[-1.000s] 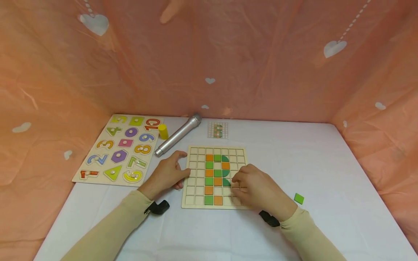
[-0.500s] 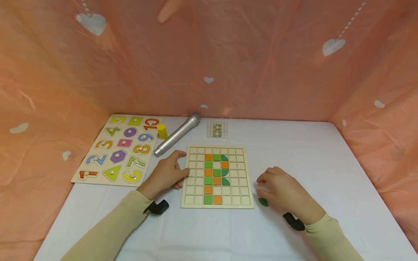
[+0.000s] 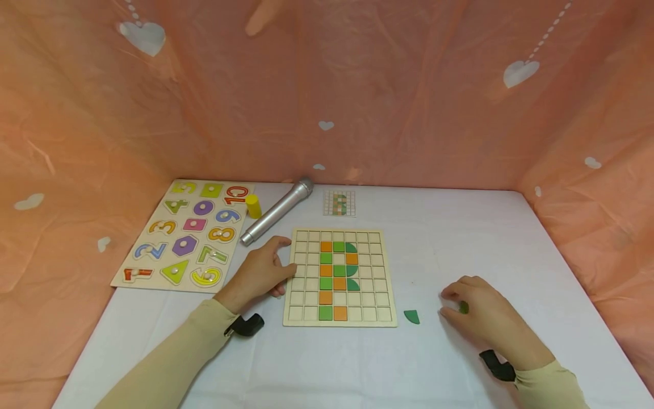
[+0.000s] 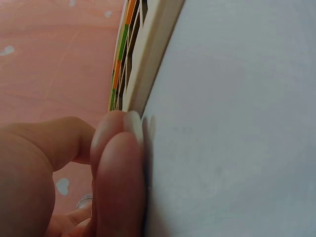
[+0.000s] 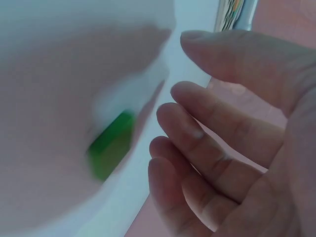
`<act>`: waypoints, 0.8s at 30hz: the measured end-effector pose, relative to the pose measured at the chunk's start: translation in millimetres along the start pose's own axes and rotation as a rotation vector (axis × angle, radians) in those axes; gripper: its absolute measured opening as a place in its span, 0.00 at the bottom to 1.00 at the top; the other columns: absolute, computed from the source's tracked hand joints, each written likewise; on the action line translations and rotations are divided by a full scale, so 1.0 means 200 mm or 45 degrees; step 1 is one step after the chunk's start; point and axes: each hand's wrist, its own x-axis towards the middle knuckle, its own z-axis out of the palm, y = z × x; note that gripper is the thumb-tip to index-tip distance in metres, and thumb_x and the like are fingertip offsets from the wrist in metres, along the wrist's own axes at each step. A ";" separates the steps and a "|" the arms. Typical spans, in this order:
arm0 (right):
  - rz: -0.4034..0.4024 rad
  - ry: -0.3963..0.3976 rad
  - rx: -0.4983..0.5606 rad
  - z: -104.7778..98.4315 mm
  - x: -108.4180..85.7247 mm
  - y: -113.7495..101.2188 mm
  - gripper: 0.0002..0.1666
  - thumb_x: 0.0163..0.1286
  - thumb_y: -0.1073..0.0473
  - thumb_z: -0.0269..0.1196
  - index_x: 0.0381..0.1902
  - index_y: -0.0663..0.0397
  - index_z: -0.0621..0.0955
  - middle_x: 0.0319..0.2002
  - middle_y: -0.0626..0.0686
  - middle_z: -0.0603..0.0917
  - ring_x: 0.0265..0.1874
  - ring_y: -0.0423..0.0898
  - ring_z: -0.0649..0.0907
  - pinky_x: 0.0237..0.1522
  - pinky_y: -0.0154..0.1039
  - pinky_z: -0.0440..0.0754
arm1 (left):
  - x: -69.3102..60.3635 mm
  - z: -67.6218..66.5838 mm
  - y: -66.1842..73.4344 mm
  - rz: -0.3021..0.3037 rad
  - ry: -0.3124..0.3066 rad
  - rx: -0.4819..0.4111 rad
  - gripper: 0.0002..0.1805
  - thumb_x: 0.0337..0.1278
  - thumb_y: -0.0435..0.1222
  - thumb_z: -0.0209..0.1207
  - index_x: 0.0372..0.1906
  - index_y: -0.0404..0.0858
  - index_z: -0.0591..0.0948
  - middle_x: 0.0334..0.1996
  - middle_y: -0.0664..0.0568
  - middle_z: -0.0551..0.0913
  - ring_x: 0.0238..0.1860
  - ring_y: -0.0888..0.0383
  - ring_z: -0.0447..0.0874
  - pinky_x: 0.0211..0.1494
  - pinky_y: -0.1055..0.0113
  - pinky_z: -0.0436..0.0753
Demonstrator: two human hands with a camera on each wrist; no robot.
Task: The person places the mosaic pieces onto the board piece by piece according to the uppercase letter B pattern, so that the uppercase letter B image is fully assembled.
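Note:
A wooden grid board (image 3: 378,284) lies flat on the table, with orange, light green and dark green tiles in its middle columns. At its left edge rests my left hand (image 3: 258,270), thumb and index finger spread along the rim. The left wrist view shows the fingertips (image 4: 118,163) right at the board's side (image 4: 148,64). To the right of the board, my right hand (image 3: 485,315) hovers with fingers apart over a light green square tile (image 5: 112,145), which it partly hides in the head view. Between hand and board lies a dark green quarter-circle tile (image 3: 411,317).
Behind the board is a small pattern card (image 3: 339,203). A silver microphone (image 3: 276,213) and a yellow cylinder (image 3: 253,206) lie near a number-and-shape puzzle board (image 3: 168,241) at the left. Pink curtains (image 3: 409,102) surround the table's back and sides.
My right hand has moved right, from the grid board past the dark green quarter-circle tile, which now lies uncovered, to the light green tile. The left hand has stayed in place.

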 end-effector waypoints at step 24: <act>0.092 0.083 -0.016 -0.01 -0.20 0.20 0.17 0.58 0.60 0.76 0.47 0.49 0.90 0.43 0.45 0.88 0.47 0.53 0.85 0.50 0.51 0.81 | 0.00 0.00 0.00 0.015 0.008 0.001 0.36 0.69 0.38 0.68 0.78 0.43 0.68 0.22 0.47 0.82 0.17 0.56 0.86 0.25 0.63 0.87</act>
